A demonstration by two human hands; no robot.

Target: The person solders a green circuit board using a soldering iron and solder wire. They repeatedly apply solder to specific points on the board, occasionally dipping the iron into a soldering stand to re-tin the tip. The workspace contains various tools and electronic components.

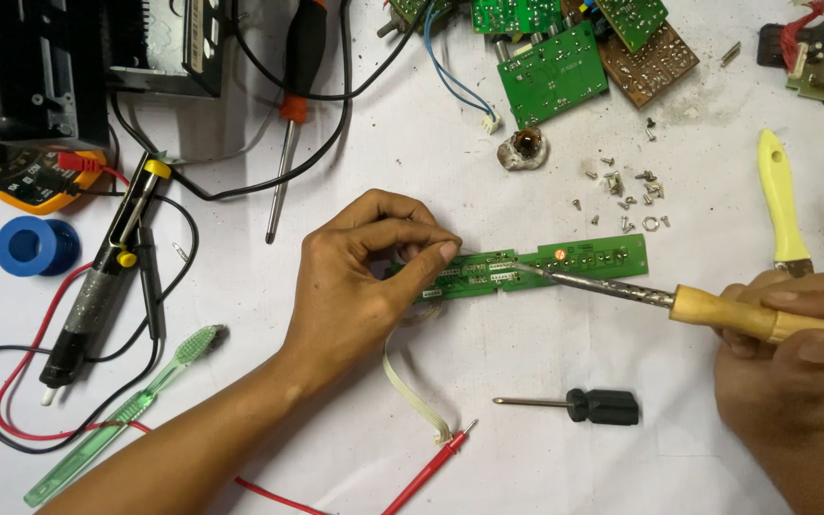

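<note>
A white table littered with tools: a green toothbrush lies well left of the left hand, whose fingers pinch together over the green circuit board. The right hand is clamped on the soldering iron, its tip touching the board.

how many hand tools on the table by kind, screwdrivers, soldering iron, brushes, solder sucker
Screwdrivers: 2, a long one with black-and-orange handle and a short black-handled one
Wooden-handled soldering iron: 1, held in the right hand
Brushes: 2, a green toothbrush and a yellow-handled brush
Black-and-yellow solder sucker: 1
Total: 6
</note>
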